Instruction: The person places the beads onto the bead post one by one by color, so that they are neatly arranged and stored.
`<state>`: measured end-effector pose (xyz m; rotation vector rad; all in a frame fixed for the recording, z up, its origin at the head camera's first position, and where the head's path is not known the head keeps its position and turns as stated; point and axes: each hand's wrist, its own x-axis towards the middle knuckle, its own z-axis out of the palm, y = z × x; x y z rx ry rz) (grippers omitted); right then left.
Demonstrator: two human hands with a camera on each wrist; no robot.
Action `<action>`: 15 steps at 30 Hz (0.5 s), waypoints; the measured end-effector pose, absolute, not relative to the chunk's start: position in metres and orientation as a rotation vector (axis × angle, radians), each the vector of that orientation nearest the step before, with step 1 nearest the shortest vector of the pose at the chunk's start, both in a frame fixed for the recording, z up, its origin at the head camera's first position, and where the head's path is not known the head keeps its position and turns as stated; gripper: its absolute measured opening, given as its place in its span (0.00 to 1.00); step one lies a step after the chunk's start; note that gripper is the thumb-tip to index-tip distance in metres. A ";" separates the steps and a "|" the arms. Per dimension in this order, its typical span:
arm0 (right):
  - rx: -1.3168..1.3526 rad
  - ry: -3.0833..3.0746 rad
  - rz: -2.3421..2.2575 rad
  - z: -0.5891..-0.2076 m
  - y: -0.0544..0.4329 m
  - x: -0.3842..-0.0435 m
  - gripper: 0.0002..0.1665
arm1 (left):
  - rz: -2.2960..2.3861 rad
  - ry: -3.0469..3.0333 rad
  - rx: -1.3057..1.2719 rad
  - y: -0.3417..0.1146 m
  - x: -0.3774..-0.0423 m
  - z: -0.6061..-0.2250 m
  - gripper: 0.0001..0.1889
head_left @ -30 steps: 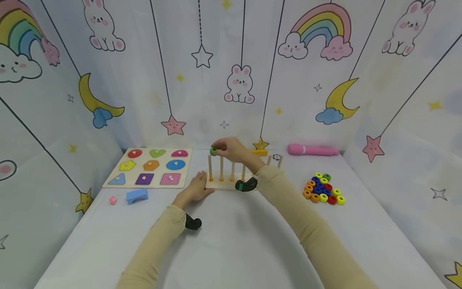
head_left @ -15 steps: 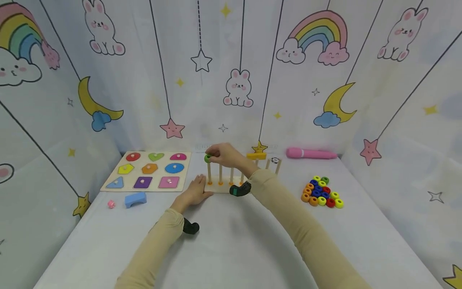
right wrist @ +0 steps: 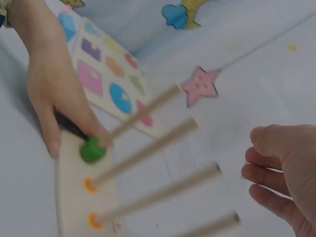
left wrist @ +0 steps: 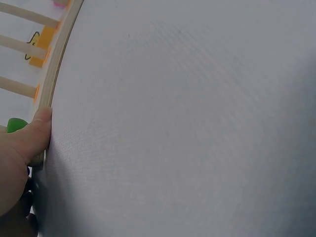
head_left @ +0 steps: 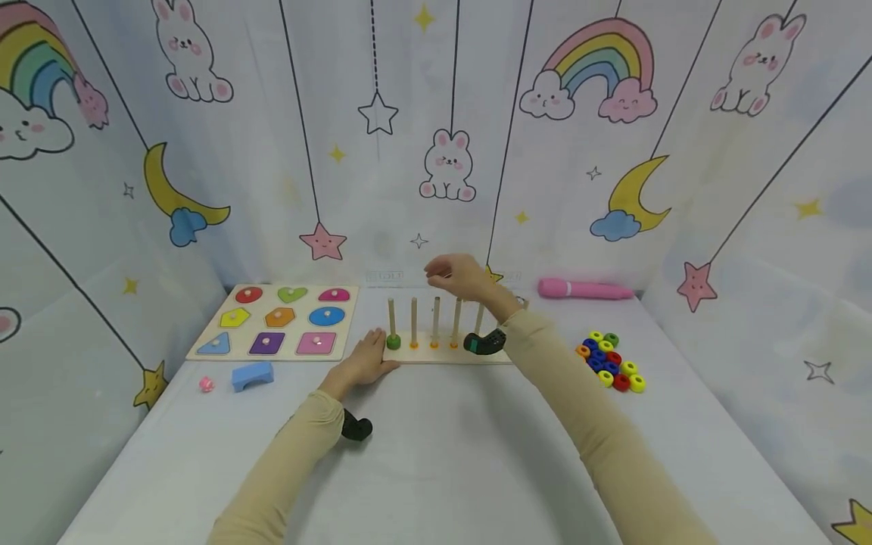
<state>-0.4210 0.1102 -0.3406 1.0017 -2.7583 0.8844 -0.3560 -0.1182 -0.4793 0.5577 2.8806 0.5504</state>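
A wooden peg board (head_left: 450,356) with several upright pegs stands at the table's back middle. At the foot of its leftmost peg sits a green bead (head_left: 393,342). My left hand (head_left: 365,359) holds the board's left end, its thumb (left wrist: 42,126) against the front edge; its other fingers are partly hidden. Above the pegs my right hand (head_left: 459,276) is raised with loosely bent fingers and nothing between them, apart from the board. The right forearm hides part of the board's right side.
Loose beads (head_left: 606,363) in several colours lie right of the board. A pink pen-shaped toy (head_left: 586,289) rests at the back right. On the left are a shape puzzle (head_left: 272,322), a blue arch block (head_left: 252,375) and a small pink piece (head_left: 207,384).
The green bead has gone from my right fingers at the leftmost peg's top down to its base. My right hand has let go and moved right. My left hand stays at the board.
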 end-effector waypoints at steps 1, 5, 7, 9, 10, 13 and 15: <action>0.961 -2.767 0.898 -0.339 0.119 -0.423 0.14 | 0.548 2.883 0.565 -0.118 -0.357 -0.480 0.40; 0.769 -2.774 0.970 -0.332 0.160 -0.429 0.16 | 0.559 2.888 0.577 -0.116 -0.361 -0.480 0.40; 0.680 -2.756 0.987 -0.331 0.182 -0.430 0.16 | 0.559 2.882 0.569 -0.116 -0.362 -0.479 0.40; 0.597 -2.737 1.002 -0.331 0.204 -0.428 0.17 | 0.540 2.873 0.560 -0.115 -0.363 -0.480 0.40; 0.560 -2.730 1.008 -0.333 0.215 -0.427 0.17 | 0.543 2.873 0.556 -0.115 -0.363 -0.480 0.40; 0.421 -2.722 1.035 -0.341 0.247 -0.420 0.19 | 0.564 2.869 0.546 -0.115 -0.361 -0.480 0.40; 0.336 -2.726 1.068 -0.351 0.268 -0.415 0.21 | 0.584 2.868 0.537 -0.116 -0.359 -0.481 0.40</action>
